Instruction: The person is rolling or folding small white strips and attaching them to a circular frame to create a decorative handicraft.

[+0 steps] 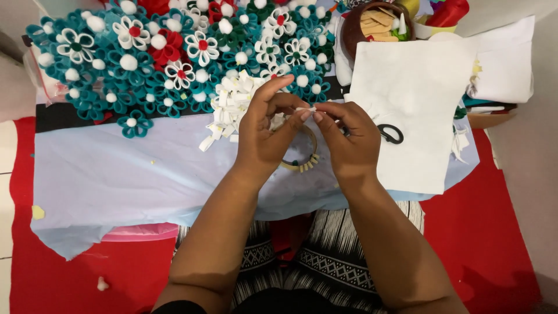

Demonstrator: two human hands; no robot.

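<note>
Landmark: pale blue sheet (116, 174), spread over a low work surface; every place below given from it.
Red floor covering (500, 232): under and around the blue sheet, cut off by the lower frame edge.
Felt flowers (157, 52): big heap of teal, red and white blooms with white pompoms, on the far left part of the blue sheet; top of the heap cut off by the frame.
White felt sheet (412, 110): on the right part of the blue sheet, corner hanging toward the near edge; more white sheets behind it, only partly seen.
Striped garment (331, 250): on the lap, just below the near edge of the blue sheet.
Left hand (264, 136): above the middle of the blue sheet, fingers curled, pinching one end of the small white strip.
Right hand (346, 136): just right of the left hand, fingertips closed on the other end of the same strip; also seems to grip something dark, mostly hidden.
Brown bowl (351, 32): beyond the far edge, holding pale sticks, partly cut off.
White loops (229, 102): pile of folded felt pieces, far middle of the sheet, partly hidden by the left hand.
Hoop (302, 166): pale ring under both hands, mostly covered.
Scissors handle (390, 134): black loop on the white felt; blades hidden by the right hand.
White strip (306, 109): tiny piece between the fingertips of both hands, shape hard to make out.
</note>
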